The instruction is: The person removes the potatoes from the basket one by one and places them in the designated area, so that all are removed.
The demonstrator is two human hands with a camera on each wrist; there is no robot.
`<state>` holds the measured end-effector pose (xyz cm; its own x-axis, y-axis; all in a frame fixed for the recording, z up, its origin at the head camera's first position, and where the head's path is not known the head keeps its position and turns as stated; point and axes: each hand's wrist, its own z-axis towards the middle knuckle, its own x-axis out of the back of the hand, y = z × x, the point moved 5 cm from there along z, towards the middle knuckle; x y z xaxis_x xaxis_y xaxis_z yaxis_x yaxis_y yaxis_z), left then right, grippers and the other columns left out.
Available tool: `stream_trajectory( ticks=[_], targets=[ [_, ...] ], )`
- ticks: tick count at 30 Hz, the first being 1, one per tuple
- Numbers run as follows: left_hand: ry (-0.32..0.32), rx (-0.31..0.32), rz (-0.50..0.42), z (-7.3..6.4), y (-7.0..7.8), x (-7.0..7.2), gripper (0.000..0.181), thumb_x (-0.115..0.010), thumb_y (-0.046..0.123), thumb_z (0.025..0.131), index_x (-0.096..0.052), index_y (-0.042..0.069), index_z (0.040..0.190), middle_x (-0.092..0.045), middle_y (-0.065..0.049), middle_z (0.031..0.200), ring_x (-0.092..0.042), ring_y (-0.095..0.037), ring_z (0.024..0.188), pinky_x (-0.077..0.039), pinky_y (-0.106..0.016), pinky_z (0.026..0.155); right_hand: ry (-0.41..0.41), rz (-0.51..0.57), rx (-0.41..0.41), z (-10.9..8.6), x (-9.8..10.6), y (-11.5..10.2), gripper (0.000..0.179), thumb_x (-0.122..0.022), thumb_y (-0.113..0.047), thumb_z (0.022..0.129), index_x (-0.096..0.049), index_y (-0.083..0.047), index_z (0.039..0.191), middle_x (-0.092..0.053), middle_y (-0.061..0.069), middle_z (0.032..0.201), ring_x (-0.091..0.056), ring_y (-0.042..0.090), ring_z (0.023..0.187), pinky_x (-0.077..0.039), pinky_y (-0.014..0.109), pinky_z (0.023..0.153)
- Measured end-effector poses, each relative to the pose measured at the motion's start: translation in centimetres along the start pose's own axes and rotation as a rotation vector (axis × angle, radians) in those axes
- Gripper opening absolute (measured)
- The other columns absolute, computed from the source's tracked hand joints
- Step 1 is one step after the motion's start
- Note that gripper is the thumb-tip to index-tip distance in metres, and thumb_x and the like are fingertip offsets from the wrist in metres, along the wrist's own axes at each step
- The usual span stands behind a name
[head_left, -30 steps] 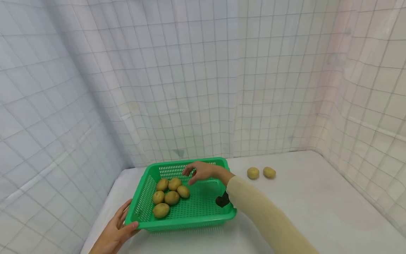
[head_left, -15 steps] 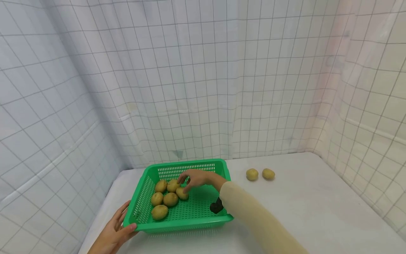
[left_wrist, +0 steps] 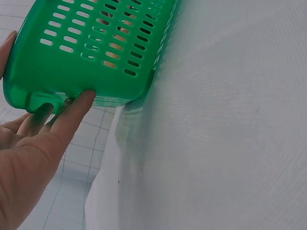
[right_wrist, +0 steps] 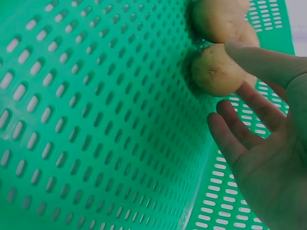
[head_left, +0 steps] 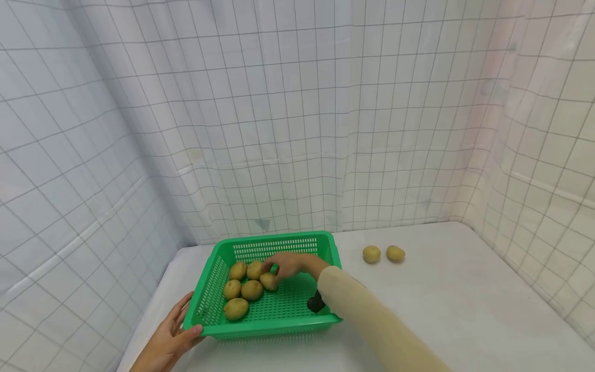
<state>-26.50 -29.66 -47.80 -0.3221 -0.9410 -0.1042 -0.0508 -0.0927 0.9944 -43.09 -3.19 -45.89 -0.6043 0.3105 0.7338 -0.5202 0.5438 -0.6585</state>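
Observation:
A green plastic basket (head_left: 274, 326) with slotted walls stands on the table, several potatoes (head_left: 236, 309) grouped in its left half. My left hand (head_left: 168, 338) grips its near left corner, thumb on the rim; in the left wrist view the fingers (left_wrist: 76, 117) lie against the outer wall. Inside the basket, my right hand (head_left: 289, 264) pinches the rightmost potato (head_left: 267, 282) of the group. The right wrist view has the thumb on one side of this potato (right_wrist: 216, 72) and the index finger on the other, with the remaining fingers apart from it.
Two more potatoes (head_left: 371, 254) lie side by side on the white-covered table (head_left: 465, 289), right of the basket. White grid-patterned sheets (head_left: 297, 129) enclose the back and sides. A black device (head_left: 316, 303) at my right wrist hangs over the basket's right part.
My right hand has moved down and slightly left, from above the potatoes onto the rightmost one. My left hand has stayed at the basket's corner.

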Motion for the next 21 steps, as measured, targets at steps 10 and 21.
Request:
stream_trajectory(
  ticks=[10, 21],
  targets=[
    [0.002, 0.000, -0.007, 0.08, 0.04, -0.14, 0.088, -0.053, -0.002, 0.106, 0.014, 0.008, 0.163, 0.017, -0.024, 0.166, -0.058, -0.009, 0.122, -0.054, -0.042, 0.099, -0.038, -0.133, 0.012, 0.66, -0.80, 0.40, 0.048, -0.074, -0.010, 0.096, -0.061, -0.019, 0.142, -0.056, -0.003, 0.141, -0.052, 0.012, 0.126, -0.046, 0.029, 0.104],
    [0.012, 0.007, -0.005, 0.08, -0.02, 0.02, 0.089, -0.054, -0.003, 0.105, 0.014, 0.008, 0.163, 0.018, -0.024, 0.166, -0.058, -0.008, 0.121, -0.053, -0.043, 0.099, -0.058, -0.052, 0.001, -0.13, -0.20, -0.15, 0.049, -0.072, -0.003, 0.095, -0.062, -0.020, 0.140, -0.054, -0.003, 0.139, -0.048, 0.015, 0.131, -0.044, 0.032, 0.107]
  ],
)
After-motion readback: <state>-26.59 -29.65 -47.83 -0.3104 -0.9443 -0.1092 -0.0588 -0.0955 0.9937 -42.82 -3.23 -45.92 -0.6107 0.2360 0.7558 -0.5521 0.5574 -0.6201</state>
